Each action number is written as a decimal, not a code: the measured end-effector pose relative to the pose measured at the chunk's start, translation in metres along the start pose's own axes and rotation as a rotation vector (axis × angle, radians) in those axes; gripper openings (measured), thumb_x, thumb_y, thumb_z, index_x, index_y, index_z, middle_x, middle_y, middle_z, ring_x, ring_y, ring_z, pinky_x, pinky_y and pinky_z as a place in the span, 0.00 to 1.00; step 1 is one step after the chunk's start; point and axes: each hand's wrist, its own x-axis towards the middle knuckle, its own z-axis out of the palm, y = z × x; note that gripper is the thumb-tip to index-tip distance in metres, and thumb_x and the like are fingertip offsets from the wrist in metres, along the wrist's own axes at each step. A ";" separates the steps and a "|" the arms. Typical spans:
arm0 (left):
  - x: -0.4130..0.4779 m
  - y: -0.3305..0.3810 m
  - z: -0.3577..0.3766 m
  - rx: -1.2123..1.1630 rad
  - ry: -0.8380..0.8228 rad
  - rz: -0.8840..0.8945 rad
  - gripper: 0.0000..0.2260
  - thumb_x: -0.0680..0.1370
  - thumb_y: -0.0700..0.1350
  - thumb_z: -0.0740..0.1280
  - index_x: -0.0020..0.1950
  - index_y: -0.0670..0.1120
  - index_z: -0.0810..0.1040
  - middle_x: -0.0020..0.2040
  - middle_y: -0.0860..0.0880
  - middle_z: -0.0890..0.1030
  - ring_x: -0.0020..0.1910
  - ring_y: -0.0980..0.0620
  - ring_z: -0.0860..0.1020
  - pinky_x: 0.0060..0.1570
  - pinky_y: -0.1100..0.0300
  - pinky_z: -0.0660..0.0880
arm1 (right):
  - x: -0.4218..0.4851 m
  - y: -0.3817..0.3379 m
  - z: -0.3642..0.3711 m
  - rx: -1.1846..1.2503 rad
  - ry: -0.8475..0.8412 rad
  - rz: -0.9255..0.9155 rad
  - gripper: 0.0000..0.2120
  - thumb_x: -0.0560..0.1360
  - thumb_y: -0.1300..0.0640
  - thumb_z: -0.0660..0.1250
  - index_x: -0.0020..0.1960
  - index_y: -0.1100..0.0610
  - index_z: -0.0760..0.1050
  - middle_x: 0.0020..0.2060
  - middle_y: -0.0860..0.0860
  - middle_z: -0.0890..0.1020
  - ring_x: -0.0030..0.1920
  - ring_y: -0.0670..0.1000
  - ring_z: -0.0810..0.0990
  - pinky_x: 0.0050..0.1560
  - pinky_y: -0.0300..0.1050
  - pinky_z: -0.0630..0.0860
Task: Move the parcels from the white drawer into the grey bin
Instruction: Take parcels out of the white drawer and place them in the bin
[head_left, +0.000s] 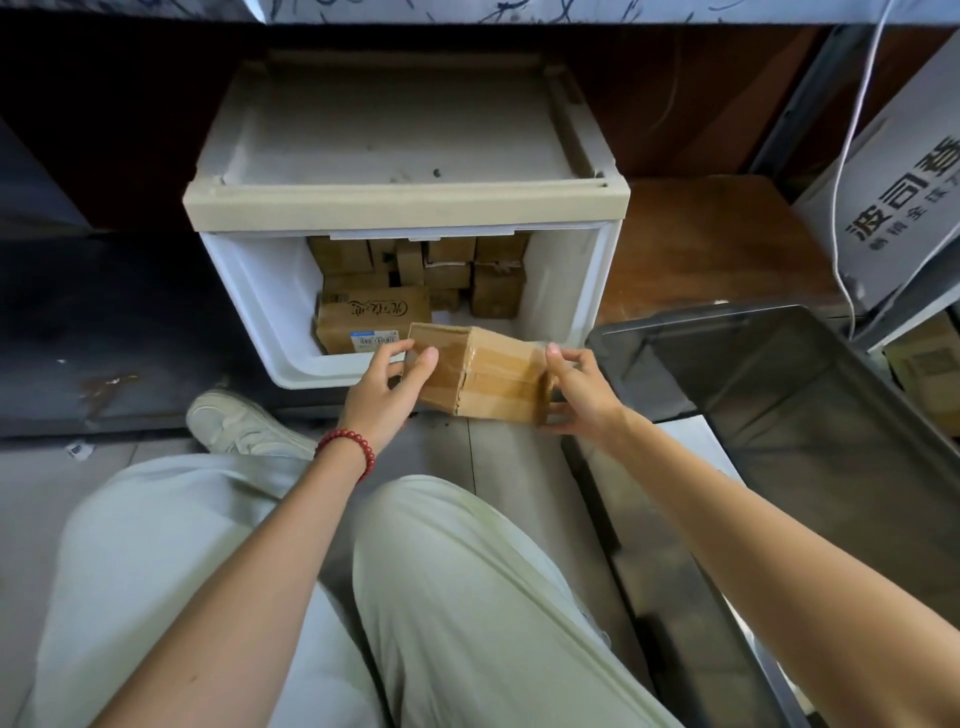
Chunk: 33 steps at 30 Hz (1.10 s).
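Parcel (483, 376), taped brown cardboard, is held in the air between both hands, just in front of the open white drawer (260, 306) and left of the grey bin (779, 415); it sits tilted, one corner edge facing the camera. Nearest the camera: pale green trousers (441, 597), both bare forearms reaching forward, a red bead bracelet (347, 449) on the left wrist; a pale shoe (239, 423) rests on the floor beside the drawer front. Left hand (382, 392) has thumb and fingers curled against the parcel's left end face; right hand (579, 395) pinches the right end, thumb on the top edge, fingers wrapped beneath; both hands are closed on the same box. Bin lies to the right, dark interior, nothing visible inside it. Further back, the drawer holds more cardboard parcels (447, 270) stacked against its rear; a larger printed box (371, 319) with a blue-edged label lies at front left; white cabinet top (405, 135) above. Far right: a grey carton (893, 192) with dark lettering; a white cable (844, 182) hangs across it.
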 end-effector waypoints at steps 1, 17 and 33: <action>0.000 -0.001 0.000 -0.001 -0.001 -0.018 0.22 0.74 0.68 0.57 0.64 0.60 0.68 0.63 0.52 0.75 0.58 0.51 0.75 0.44 0.56 0.76 | 0.000 -0.001 0.001 -0.006 -0.029 0.010 0.17 0.79 0.39 0.58 0.63 0.46 0.63 0.64 0.55 0.68 0.60 0.60 0.74 0.55 0.61 0.79; 0.004 -0.001 0.000 0.033 0.053 -0.028 0.36 0.66 0.68 0.70 0.70 0.52 0.70 0.56 0.51 0.79 0.56 0.51 0.77 0.54 0.50 0.78 | -0.003 -0.001 0.003 -0.105 -0.034 -0.017 0.32 0.68 0.33 0.69 0.62 0.54 0.70 0.60 0.49 0.73 0.57 0.52 0.73 0.41 0.42 0.75; 0.014 0.006 0.007 0.020 0.141 0.047 0.21 0.68 0.62 0.71 0.49 0.48 0.72 0.49 0.53 0.76 0.47 0.56 0.75 0.38 0.65 0.69 | -0.002 -0.018 -0.012 -0.204 0.051 -0.003 0.30 0.71 0.29 0.60 0.49 0.56 0.76 0.33 0.51 0.77 0.36 0.49 0.78 0.39 0.41 0.78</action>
